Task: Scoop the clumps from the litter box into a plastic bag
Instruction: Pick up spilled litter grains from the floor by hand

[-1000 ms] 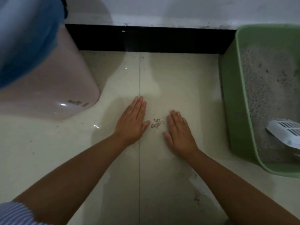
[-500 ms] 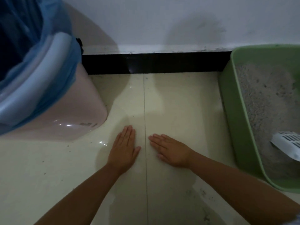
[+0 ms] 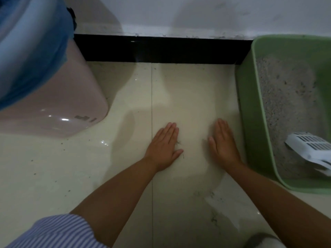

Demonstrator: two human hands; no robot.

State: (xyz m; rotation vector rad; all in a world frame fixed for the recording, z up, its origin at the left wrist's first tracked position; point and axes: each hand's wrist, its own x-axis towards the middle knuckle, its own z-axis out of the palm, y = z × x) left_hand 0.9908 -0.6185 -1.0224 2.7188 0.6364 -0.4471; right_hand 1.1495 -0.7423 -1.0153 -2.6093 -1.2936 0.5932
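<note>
Both palms flat on floor, right hand (image 3: pixel 223 144) beside litter box (image 3: pixel 249 122)

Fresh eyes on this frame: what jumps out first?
Two bare hands lie flat on the pale floor tile at centre, left hand and right hand apart, fingers straight, holding nothing. At right stands a green litter box of grey litter, with a white scoop lying in it near the front. At left is a pink bin lined with a blue bag.
</note>
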